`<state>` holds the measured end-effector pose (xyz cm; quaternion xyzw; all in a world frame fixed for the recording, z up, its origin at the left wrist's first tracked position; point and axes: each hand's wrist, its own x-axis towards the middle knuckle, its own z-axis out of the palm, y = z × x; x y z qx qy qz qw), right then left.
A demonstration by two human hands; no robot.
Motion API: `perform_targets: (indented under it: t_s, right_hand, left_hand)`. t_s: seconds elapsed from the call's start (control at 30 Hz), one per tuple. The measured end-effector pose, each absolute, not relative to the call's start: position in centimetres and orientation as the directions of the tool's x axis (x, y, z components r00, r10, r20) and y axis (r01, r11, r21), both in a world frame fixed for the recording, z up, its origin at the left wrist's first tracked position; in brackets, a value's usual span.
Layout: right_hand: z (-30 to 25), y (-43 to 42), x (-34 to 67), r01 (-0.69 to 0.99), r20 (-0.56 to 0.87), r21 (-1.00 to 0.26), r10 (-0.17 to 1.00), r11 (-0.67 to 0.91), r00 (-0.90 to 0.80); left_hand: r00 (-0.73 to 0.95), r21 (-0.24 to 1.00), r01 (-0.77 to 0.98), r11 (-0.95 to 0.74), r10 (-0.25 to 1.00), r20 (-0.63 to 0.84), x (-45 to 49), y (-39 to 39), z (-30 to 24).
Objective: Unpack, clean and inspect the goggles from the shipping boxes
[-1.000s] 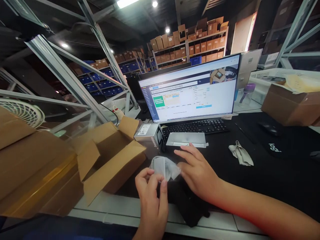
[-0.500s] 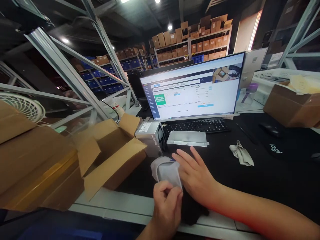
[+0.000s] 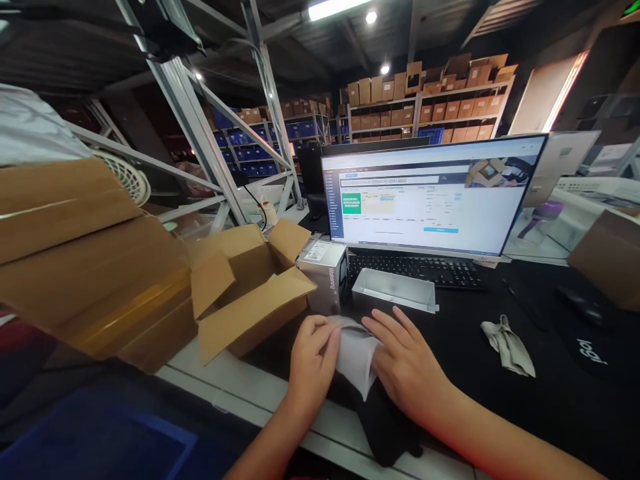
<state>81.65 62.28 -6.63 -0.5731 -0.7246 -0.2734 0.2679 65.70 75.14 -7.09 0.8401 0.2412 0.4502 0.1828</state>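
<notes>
My left hand (image 3: 311, 355) pinches the left edge of a thin white bag (image 3: 356, 353) near the desk's front edge. My right hand (image 3: 407, 360) lies on the bag's right side with fingers stretched out. Under the bag sits a black item (image 3: 387, 427) that I cannot identify. A small grey product box (image 3: 325, 267) stands just behind my hands, and an open cardboard box (image 3: 247, 293) lies to their left.
A monitor (image 3: 430, 197) and black keyboard (image 3: 415, 270) stand behind, with a flat clear tray (image 3: 395, 290) in front of the keyboard. A crumpled cloth (image 3: 507, 343) lies to the right. Large cardboard boxes (image 3: 85, 260) fill the left; another box (image 3: 610, 257) sits far right.
My left hand moved up from the bag's lower corner to its left edge. The bag now lies flatter under my right hand. The view has swung left.
</notes>
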Motion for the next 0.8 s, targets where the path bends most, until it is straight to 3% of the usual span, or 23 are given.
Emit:
perform_targets:
  t_s: [0.2, 0.27, 0.43, 0.53, 0.67, 0.8]
  right_hand:
    - [-5.9, 62.3, 81.5, 0.956, 0.722, 0.041, 0.653, 0.289, -0.228]
    - [-5.8, 62.1, 81.9, 0.947, 0.739, -0.042, 0.648, 0.319, -0.185]
    - [-4.0, 61.4, 83.3, 0.834, 0.656, -0.479, 0.743, 0.273, 0.133]
    - [-2.6, 60.9, 83.6, 0.739, 0.572, -0.622, 0.795, 0.260, 0.203]
    - [-2.1, 60.3, 83.2, 0.794, 0.563, -0.567, 0.806, 0.219, 0.181]
    - [-3.5, 60.3, 82.5, 0.946, 0.629, -0.320, 0.757, 0.042, 0.179]
  left_hand:
    - [0.540, 0.200, -0.025, -0.979, 0.155, 0.827, 67.1, 72.4, -6.4]
    - [0.526, 0.161, -0.059, -0.985, 0.107, 0.844, 66.8, 71.8, -6.5]
    - [0.393, 0.322, 0.077, -0.944, 0.326, 0.860, 65.3, 70.7, -7.0]
    - [0.437, 0.405, 0.242, -0.882, 0.472, 0.766, 65.1, 70.3, -6.6]
    - [0.507, 0.335, 0.378, -0.863, 0.496, 0.705, 65.3, 70.1, -5.9]
    - [0.600, 0.247, 0.198, -0.949, 0.317, 0.735, 66.0, 69.6, -6.6]
